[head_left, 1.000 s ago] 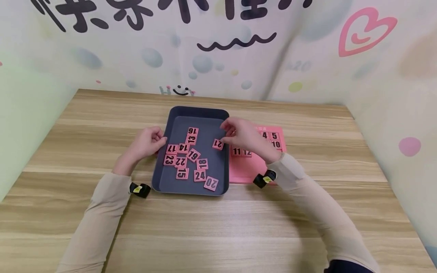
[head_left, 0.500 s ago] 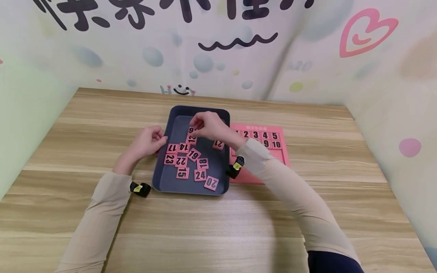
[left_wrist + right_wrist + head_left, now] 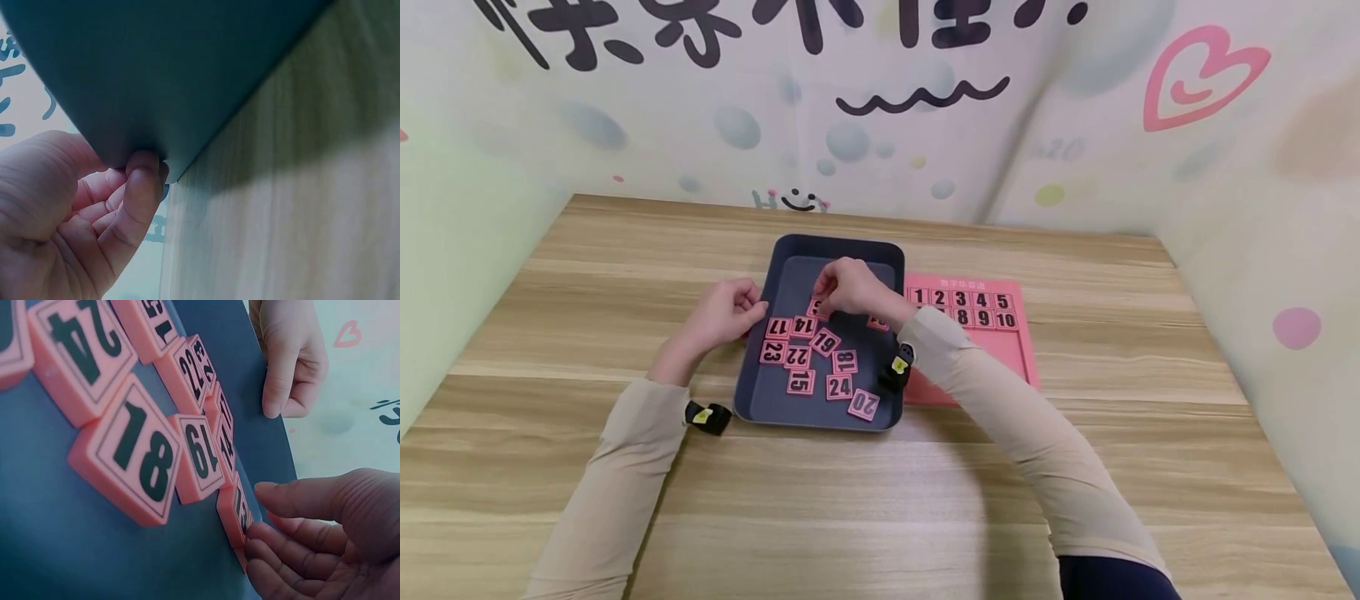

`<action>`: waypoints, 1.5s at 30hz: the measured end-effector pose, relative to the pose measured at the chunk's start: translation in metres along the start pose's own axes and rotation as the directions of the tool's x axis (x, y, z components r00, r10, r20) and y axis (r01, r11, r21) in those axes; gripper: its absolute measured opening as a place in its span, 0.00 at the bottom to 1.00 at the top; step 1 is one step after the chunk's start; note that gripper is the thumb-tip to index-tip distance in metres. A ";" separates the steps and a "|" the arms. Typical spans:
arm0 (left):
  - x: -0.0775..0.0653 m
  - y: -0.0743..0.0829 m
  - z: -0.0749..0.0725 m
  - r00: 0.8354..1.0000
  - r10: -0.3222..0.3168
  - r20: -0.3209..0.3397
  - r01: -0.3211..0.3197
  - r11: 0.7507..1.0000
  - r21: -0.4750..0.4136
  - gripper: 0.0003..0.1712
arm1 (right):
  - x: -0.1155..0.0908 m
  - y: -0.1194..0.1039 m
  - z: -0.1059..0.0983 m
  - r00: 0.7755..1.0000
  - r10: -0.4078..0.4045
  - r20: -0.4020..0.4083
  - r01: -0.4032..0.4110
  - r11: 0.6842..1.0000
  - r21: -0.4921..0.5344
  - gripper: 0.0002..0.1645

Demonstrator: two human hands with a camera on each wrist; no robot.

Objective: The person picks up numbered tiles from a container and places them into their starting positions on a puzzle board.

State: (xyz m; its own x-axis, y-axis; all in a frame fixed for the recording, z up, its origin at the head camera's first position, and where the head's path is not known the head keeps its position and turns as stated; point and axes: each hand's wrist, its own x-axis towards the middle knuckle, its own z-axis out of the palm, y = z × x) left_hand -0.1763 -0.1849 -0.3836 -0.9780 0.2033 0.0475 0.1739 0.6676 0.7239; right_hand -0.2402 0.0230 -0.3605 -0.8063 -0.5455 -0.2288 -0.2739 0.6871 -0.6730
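Note:
My left hand [image 3: 727, 312] pinches the left rim of a dark grey tray [image 3: 891, 417], thumb over the edge and fingers curled beneath; the left wrist view shows the tray wall [image 3: 156, 75] in its grip. Pink number tiles lie loose in the tray. My right hand [image 3: 848, 287] is over the upper part of the tray, its thumb and fingertips parted right at the 13 tile [image 3: 234, 515]. The 16 tile is mostly hidden by that hand. Nearby lie the 14 tile [image 3: 803, 326], 19 tile [image 3: 825, 342] and 18 tile [image 3: 845, 361].
A pink puzzle board [image 3: 1000, 354] adjoins the tray's right side, with tiles 1 to 5 above and a second row ending in 10; the right sleeve [image 3: 992, 383] crosses it. Behind the wooden table [image 3: 775, 508] stands a printed wall [image 3: 925, 142].
My right hand let go of the 21 tile at the tray's right side, moved left to the 16 and 13 tiles, then came down lower over them. My left hand stayed on the rim.

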 end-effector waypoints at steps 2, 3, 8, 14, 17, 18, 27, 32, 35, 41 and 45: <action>0.000 0.000 0.000 1.000 0.007 -0.001 -0.007 1.000 -0.005 0.07 | 0.000 -0.001 0.001 1.000 -0.008 0.006 0.008 0.999 -0.032 0.14; -0.001 0.000 -0.001 1.000 0.009 -0.002 -0.009 1.000 -0.007 0.07 | 0.000 -0.001 0.002 1.000 -0.011 0.008 0.012 0.998 -0.054 0.14; -0.001 0.001 -0.001 1.000 0.010 -0.002 -0.010 1.000 -0.008 0.07 | 0.002 -0.003 0.007 1.000 -0.018 0.001 0.018 0.986 -0.164 0.13; -0.001 0.003 -0.001 1.000 0.007 0.003 -0.007 1.000 -0.016 0.07 | 0.004 -0.004 0.010 1.000 0.004 -0.007 -0.005 0.975 -0.223 0.15; -0.001 0.004 -0.001 1.000 -0.001 0.007 0.002 0.999 -0.033 0.06 | 0.004 -0.002 0.009 1.000 -0.009 -0.010 0.006 0.975 -0.221 0.14; -0.001 0.005 -0.001 1.000 -0.003 0.008 0.003 0.999 -0.035 0.06 | 0.003 -0.002 0.008 1.000 -0.013 -0.013 0.010 0.976 -0.219 0.14; -0.001 0.003 0.000 1.000 -0.001 0.006 0.002 1.000 -0.029 0.06 | -0.013 -0.007 -0.011 0.995 -0.082 -0.050 0.072 0.984 -0.164 0.19; -0.001 0.003 0.000 1.000 -0.002 0.009 0.002 0.999 -0.037 0.06 | -0.031 -0.006 -0.026 0.984 -0.153 -0.092 0.142 0.983 -0.116 0.19; 0.000 0.002 0.000 1.000 -0.005 0.013 0.006 0.999 -0.041 0.06 | -0.043 -0.003 -0.034 0.975 -0.183 -0.126 0.171 0.980 -0.097 0.18; -0.001 0.003 0.000 1.000 -0.008 0.012 0.008 0.999 -0.042 0.06 | -0.067 0.011 -0.047 0.967 -0.195 -0.167 0.190 0.981 -0.045 0.19; -0.001 0.004 0.000 1.000 -0.005 0.009 0.006 0.999 -0.036 0.06 | -0.084 0.025 -0.053 0.963 -0.191 -0.188 0.190 0.981 -0.023 0.19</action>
State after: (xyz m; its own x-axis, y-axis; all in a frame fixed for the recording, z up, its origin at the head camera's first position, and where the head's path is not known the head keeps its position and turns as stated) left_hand -0.1744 -0.1824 -0.3806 -0.9778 0.2061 0.0376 0.1643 0.6427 0.7483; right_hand -0.2076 0.1115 -0.3207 -0.8227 -0.5670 0.0403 -0.4344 0.5814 -0.6880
